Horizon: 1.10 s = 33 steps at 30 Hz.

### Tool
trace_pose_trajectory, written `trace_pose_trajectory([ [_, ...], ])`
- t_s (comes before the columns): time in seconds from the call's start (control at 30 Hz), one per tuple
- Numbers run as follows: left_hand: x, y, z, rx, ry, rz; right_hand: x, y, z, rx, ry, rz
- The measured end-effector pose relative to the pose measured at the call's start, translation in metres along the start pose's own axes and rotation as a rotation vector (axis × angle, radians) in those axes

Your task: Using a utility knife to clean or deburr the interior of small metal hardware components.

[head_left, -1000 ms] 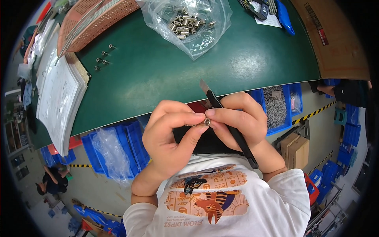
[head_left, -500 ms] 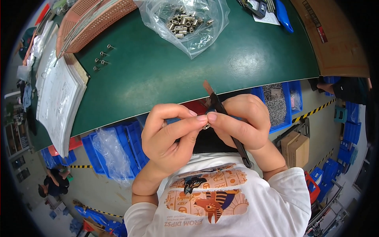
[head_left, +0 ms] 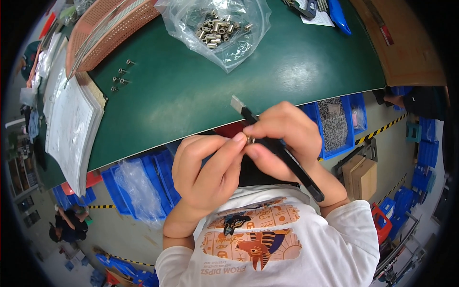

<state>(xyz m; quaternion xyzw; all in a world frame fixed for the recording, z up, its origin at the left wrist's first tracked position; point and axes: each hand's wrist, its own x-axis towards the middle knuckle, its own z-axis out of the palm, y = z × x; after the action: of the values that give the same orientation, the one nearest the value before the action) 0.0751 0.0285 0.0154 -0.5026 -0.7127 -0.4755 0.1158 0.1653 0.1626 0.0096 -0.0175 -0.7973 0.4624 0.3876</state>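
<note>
My left hand (head_left: 206,167) pinches a small shiny metal fitting (head_left: 250,140) between thumb and fingertips, just beyond the table's near edge. Closed around a black-handled knife (head_left: 291,162), my right hand (head_left: 291,136) has its thumb and a fingertip against or close to the fitting. The knife's flat, slanted silvery blade points up and left over the table, clear of the fitting. Fingers cover most of the metal part. A clear plastic bag (head_left: 239,56) lies open on the green table (head_left: 191,95), with many metal fittings (head_left: 217,31) inside.
Several loose fittings (head_left: 122,71) lie at the left, by a pink perforated basket (head_left: 91,52) holding thin rods. A stack of papers (head_left: 71,119) overhangs the left edge. Blue bins (head_left: 321,129) stand below the table. A cardboard box (head_left: 406,48) is at far right.
The knife has turned, its blade shifting left and its handle end right. My right thumb and fingers have spread around the fitting, and my left hand keeps its pinch.
</note>
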Motion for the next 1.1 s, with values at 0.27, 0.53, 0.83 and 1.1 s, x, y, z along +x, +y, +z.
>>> trace_pose_trajectory([
  [0.27,0.079,-0.056,0.038,0.221,0.002,0.171,0.006,0.005,-0.022,-0.178,0.137,0.031],
  [0.53,0.027,-0.007,0.024,-1.133,-0.174,-0.660,0.009,0.008,-0.014,-0.101,0.111,-0.009],
  [0.83,0.014,-0.016,0.020,-1.299,-0.129,-0.592,0.009,0.005,-0.013,-0.033,0.071,0.004],
  [1.1,0.009,-0.013,0.017,-1.232,-0.130,-0.551,0.008,-0.001,-0.009,-0.009,0.068,0.022],
])
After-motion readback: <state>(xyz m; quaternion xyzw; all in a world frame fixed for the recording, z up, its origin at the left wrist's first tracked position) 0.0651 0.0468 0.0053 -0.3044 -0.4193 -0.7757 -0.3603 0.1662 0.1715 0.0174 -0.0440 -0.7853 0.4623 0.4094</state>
